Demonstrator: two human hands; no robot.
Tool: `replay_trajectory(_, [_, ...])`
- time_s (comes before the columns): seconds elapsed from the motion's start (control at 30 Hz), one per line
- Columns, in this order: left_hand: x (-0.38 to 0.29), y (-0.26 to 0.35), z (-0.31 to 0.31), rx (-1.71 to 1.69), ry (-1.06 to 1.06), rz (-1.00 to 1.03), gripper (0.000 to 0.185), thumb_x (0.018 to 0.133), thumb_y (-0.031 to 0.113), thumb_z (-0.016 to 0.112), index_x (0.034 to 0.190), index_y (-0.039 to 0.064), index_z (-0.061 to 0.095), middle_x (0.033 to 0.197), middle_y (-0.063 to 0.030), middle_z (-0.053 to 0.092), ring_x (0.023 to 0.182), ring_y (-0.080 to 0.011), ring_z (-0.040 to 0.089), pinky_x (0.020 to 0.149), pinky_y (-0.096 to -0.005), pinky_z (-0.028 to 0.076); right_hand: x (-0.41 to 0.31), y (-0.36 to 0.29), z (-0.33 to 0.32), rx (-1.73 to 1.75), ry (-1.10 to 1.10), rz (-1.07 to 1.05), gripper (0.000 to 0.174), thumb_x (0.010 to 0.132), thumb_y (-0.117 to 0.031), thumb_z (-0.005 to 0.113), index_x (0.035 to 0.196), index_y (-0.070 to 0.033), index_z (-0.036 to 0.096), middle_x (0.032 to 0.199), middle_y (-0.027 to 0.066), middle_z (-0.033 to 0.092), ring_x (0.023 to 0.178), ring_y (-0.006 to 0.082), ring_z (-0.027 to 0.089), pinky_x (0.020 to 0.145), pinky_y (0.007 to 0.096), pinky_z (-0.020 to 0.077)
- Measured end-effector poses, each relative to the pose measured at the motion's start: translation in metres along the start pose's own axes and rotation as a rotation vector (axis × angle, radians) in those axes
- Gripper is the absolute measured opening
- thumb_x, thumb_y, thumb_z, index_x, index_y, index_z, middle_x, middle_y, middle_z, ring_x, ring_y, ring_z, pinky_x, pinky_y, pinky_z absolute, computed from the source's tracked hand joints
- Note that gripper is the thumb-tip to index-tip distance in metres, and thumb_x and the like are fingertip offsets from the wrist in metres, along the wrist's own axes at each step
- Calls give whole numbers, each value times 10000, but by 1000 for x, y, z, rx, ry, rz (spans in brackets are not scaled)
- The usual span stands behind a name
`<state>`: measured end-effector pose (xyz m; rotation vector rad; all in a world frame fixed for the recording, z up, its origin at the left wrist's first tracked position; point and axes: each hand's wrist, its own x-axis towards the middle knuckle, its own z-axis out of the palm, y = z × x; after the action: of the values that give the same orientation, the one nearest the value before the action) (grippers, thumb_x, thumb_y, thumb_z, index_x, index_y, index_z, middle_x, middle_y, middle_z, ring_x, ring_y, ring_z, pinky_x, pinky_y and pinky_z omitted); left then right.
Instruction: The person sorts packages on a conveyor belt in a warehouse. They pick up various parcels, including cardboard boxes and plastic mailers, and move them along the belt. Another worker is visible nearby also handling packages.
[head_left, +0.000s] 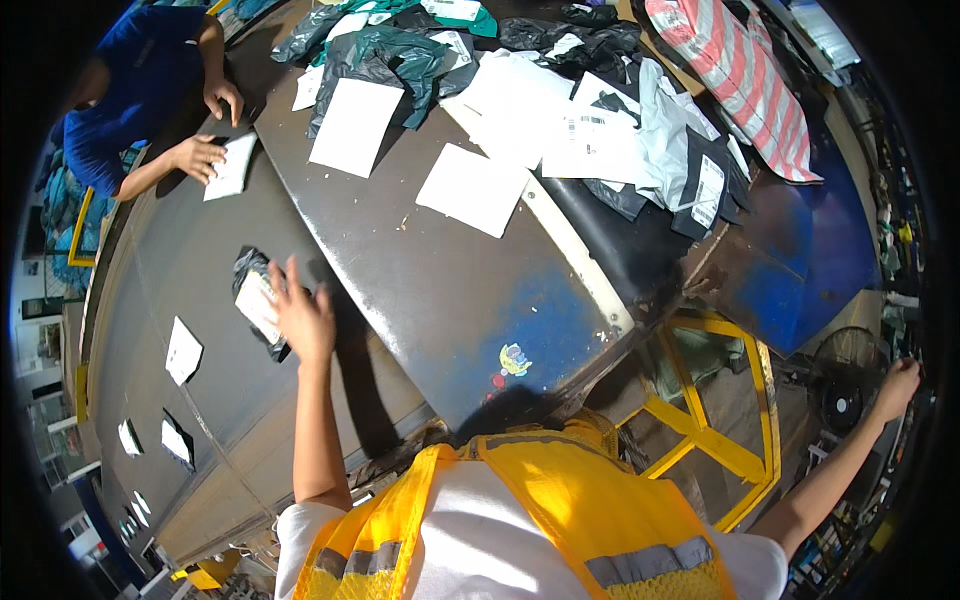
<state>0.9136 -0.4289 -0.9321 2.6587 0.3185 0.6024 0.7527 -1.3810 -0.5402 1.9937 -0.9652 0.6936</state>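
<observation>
My left hand (304, 322) is over the grey conveyor belt (247, 405), fingers spread and slightly blurred. Beneath and beside its fingertips lies a black plastic parcel (259, 296) with a white label; whether they touch cannot be told. Far out at the right edge is my right hand (900, 382), its fingers curled. Anything inside that hand is hidden. Before me, a worn metal table (390, 255) carries a white parcel (472, 189) and another white parcel (356, 127), with a heap of black, green, grey and white mailers (600, 139) behind them.
Across the belt, a co-worker in blue (150, 82) has a hand on a white parcel (231, 169). More parcels (184, 351) lie along the belt. A red-and-white striped bag (739, 82) lies at the back right. Below the table's right side stand a yellow metal frame (701, 435) and a fan (844, 405).
</observation>
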Motion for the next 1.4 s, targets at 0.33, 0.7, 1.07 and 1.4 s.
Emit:
replay_trajectory(0.33, [73,174,99,24,-457,673,577,877,322,670,1414,207,493,1527,-43,396,1432,-311,315,1152,-570,230,-68,-361,-217,831,118,-508,553,713,7,534,1257,-52,610,1242,162,632,1139,355,591,1005,426,441])
replay_trajectory(0.7, [71,1,38,-178,40,-343,221,941,230,642,1036,30,649,788,-170,661,707,-299,655,650,-391,509,-262,-691,-232,786,23,-1023,636,768,-298,676,1346,-73,537,1183,218,630,1078,325,607,1141,507,278])
replay_trajectory(1.07, [25,-118,62,387,-222,-297,539,1031,451,375,1532,260,321,1626,-85,192,1497,-400,83,1055,-771,21,-371,-683,-308,1215,-120,-1170,650,746,-175,700,1357,-53,515,1268,230,579,1158,373,585,955,452,483])
replay_trajectory(1.4, [170,47,164,26,39,121,817,813,241,694,1513,113,295,1563,-255,232,1448,-478,184,1137,-639,168,-328,-682,-363,2373,-1450,-299,534,813,68,523,1334,19,421,1202,132,584,1102,188,582,962,302,457])
